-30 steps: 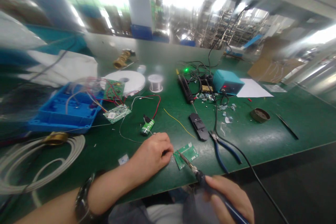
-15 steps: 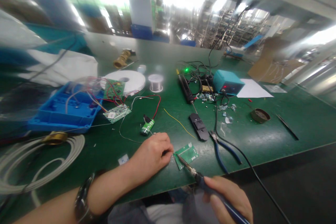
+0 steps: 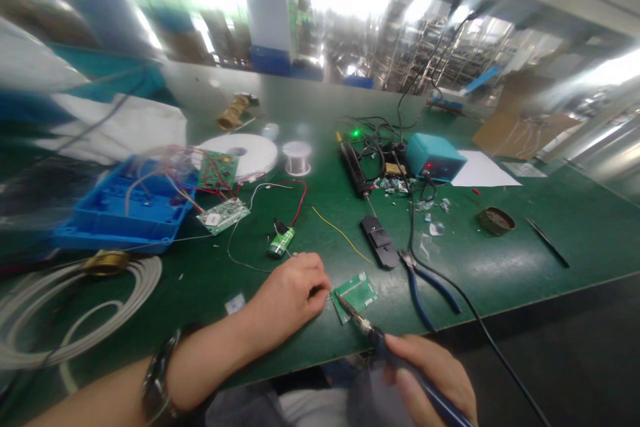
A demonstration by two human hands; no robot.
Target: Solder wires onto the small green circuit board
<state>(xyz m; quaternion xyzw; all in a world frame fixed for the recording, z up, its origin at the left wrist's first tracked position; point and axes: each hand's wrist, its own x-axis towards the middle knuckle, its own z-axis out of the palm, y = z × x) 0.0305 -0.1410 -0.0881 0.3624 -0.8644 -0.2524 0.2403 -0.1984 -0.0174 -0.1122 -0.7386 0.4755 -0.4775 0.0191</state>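
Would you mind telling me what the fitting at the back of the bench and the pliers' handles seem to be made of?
The fitting looks like brass: a yellow-gold metallic sheen, though it is blurred. The pliers' handles seem sleeved in blue plastic or rubber, with a smooth, faintly glossy surface; the jaws look like dark bare metal.

Left hand (image 3: 290, 293) curled, knuckles up — right hand (image 3: 433, 377) fisted, grip closed

Your left hand (image 3: 289, 295) is pressing down beside the small green circuit board (image 3: 356, 294), touching its left edge. Your right hand (image 3: 431, 379) is gripping the soldering iron (image 3: 380, 341), its tip resting on the board. Blue-handled pliers (image 3: 425, 285) are lying just right of the board.
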